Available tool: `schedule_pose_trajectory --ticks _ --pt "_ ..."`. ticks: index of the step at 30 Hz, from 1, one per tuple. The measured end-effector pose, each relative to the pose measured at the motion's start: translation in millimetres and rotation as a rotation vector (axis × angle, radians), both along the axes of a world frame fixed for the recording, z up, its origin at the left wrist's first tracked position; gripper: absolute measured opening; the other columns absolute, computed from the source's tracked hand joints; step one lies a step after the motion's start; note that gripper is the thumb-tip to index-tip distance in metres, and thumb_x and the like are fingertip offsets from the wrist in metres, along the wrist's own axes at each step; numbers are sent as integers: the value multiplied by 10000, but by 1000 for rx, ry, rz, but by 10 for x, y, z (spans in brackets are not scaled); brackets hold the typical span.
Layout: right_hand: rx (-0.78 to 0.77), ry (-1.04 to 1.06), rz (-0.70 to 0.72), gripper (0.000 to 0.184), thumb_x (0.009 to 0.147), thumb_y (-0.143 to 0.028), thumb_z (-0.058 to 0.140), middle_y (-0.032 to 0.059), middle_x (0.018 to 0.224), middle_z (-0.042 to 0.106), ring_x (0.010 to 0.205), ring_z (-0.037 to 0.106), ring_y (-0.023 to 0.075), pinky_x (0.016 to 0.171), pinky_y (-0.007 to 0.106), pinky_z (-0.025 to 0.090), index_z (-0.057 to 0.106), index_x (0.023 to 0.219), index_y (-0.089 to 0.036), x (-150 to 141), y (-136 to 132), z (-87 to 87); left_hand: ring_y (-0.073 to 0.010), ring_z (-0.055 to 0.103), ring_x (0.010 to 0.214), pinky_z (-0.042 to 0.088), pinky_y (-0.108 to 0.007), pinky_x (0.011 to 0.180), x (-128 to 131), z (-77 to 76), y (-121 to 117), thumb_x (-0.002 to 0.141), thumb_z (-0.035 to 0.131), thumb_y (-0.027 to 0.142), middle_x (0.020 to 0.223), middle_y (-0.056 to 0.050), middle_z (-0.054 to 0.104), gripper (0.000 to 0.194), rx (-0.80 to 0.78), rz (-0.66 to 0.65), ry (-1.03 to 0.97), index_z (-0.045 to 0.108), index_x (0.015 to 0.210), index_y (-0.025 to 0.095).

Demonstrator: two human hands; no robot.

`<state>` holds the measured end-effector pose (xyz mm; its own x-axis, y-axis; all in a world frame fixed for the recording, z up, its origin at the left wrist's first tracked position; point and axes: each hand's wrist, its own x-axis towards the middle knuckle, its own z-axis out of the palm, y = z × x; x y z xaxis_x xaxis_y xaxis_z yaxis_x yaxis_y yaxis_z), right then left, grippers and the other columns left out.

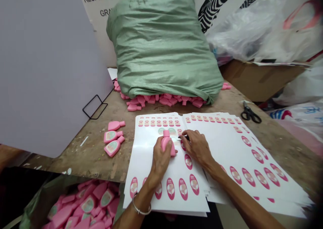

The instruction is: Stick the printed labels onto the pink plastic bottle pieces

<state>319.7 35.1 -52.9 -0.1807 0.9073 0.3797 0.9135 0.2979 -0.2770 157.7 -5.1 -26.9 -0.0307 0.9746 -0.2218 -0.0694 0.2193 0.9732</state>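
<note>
My left hand (161,156) is closed around a small pink toy bottle (166,145), its cap pointing away from me and its visible face plain. Close to its right, my right hand (198,145) pinches a thin black tool (186,137) whose kind I cannot make out. The tool's tip is over the left sticker sheet (143,148), near a green oval sticker (172,131). Pink oval stickers (170,188) line that sheet's lower edge, and small stickers run along its top. Under my right forearm lies a second stack of sticker sheets (219,138).
Three pink bottles (112,147) lie left of the sheets, two showing labels. Behind, a green sack (164,47) rests over many loose bottles (164,100). Black scissors (249,114) lie right. Labelled bottles fill a bag (88,205) below the table edge. A cardboard box (259,77) stands back right.
</note>
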Motion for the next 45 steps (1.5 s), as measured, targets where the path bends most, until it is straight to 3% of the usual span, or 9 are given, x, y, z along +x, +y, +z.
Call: schedule_pose_trajectory --ticks 4,7,11,19,30,37,42,45 --pt "35 -66 39 180 915 -281 446 57 800 644 781 516 198 699 324 304 573 823 -193 -7 77 -136 -171 688 641 539 -263 568 82 -170 63 869 494 467 949 -65 569 359 -29 20 -42 481 1064 167" --pt "-11 -10 57 170 909 -277 449 42 776 635 759 512 188 694 314 303 567 811 -203 7 51 -147 -166 692 654 547 -260 585 97 -214 52 868 486 498 1019 -85 576 385 -25 42 -31 479 1075 173" --pt "-95 77 70 155 892 -279 467 20 737 628 725 515 180 671 300 311 558 787 -211 3 33 -114 -163 691 638 553 -264 584 102 -218 60 864 485 517 1050 -96 582 414 -36 51 -31 478 1091 172" --pt "-57 -7 21 195 901 -301 439 47 753 628 759 517 195 705 319 311 566 794 -199 -8 41 -89 -170 692 638 516 -219 537 86 -229 56 816 534 568 951 -70 597 468 -39 60 -79 511 1079 181" --pt "-123 193 -47 166 871 -327 468 23 742 625 739 515 189 705 316 364 553 779 -218 -39 52 -110 -165 691 643 537 -243 578 75 -260 60 852 473 563 993 -70 576 439 -2 26 -58 496 1074 185" --pt "-218 367 -39 218 893 -380 436 19 736 619 723 526 183 684 309 386 536 782 -220 28 67 -150 -182 696 681 556 -281 629 58 -196 39 844 484 571 1010 -79 568 455 -33 16 -90 499 1086 186" --pt "-79 103 -28 176 890 -328 462 34 774 638 770 521 203 723 343 331 567 812 -211 -12 44 -130 -176 687 669 551 -272 611 53 -193 39 822 511 584 955 -65 570 468 -30 25 -123 513 1070 187" --pt "-72 72 -1 162 880 -335 487 36 787 648 771 529 200 720 335 325 575 835 -206 -56 41 -118 -169 681 656 547 -267 603 44 -208 40 813 525 585 936 -59 572 474 -23 24 -145 521 1073 189"
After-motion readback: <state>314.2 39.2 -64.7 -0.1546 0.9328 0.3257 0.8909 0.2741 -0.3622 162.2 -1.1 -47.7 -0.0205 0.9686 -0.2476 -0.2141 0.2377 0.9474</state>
